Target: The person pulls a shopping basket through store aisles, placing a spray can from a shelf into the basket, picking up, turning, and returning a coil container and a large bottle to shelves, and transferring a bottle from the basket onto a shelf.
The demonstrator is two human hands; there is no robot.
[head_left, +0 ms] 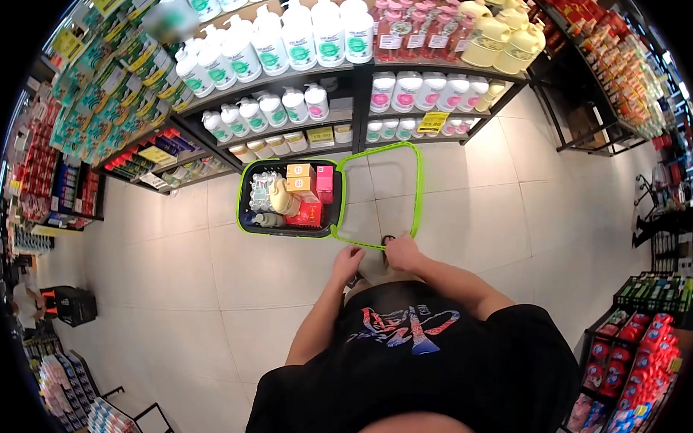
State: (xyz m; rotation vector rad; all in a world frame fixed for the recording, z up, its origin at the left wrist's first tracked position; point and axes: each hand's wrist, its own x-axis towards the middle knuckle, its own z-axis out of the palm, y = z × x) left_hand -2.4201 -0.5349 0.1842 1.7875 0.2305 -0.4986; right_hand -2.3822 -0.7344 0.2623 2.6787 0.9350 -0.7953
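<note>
A black shopping basket (291, 230) with a bright green rim stands on the tiled floor, close to the shelf. Inside it are a cream pump bottle (284, 200), orange-and-white boxes (302, 186), a pink box (325, 184), a red package (306, 214) and a pack of clear bottles (262, 191). The green handle loop (419, 192) extends to the basket's right. At the loop's lower edge is my right hand (401, 251), its fingers curled; what they grip is too small to tell. My left hand (349, 260) is just below the basket's right corner, fingers bent together, their contents unclear.
Ahead, a shelf (362, 102) carries rows of white pump bottles (295, 35), with pink bottles (422, 28) to the right. Racks of packaged goods (635, 364) line the right side. A person (27, 303) is at the far left beside a black bag (72, 305).
</note>
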